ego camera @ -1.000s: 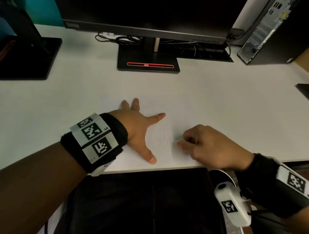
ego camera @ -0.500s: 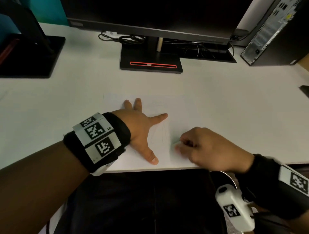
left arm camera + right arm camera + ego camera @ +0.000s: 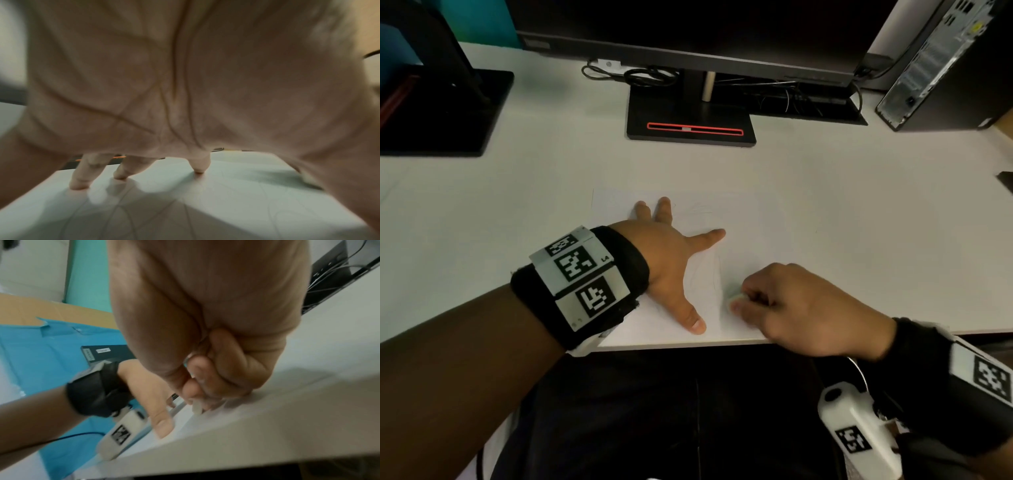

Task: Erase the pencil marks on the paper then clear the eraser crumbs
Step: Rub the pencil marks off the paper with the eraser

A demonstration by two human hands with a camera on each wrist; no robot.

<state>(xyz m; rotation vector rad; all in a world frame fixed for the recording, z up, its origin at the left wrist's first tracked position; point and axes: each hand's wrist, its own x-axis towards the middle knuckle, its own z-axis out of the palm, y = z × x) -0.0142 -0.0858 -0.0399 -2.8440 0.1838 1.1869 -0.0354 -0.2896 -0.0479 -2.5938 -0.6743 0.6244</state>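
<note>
Paper [image 3: 750,222] flat on white desk [image 3: 859,205], near front edge, below monitor stand [image 3: 690,120]. Faint pencil marks [image 3: 702,274] visible between the two hands; further faint curved lines on sheet in left wrist view.

Left hand [image 3: 671,267] spread flat on paper, fingers straight and splayed, thumb [image 3: 693,320] pointing toward desk edge, fingertips [image 3: 79,185] pressed to sheet. Nothing grasped; pinning the sheet down.

Right hand [image 3: 801,308] curled, thumb and fingertips pinching small pale eraser [image 3: 736,297]. Eraser at paper surface, just right of left thumb. In right wrist view, pale tip of eraser [image 3: 197,408] protrudes below clenched fingers and meets the sheet; contact area blurred, so touching is probable rather than certain.

Crumbs: cannot tell, surface too pale and blurred to resolve any.

Also on desk: second dark stand [image 3: 438,113] far left, computer tower [image 3: 941,65] far right, cables [image 3: 640,75] behind monitor stand. Tagged wristbands on both wrists.
</note>
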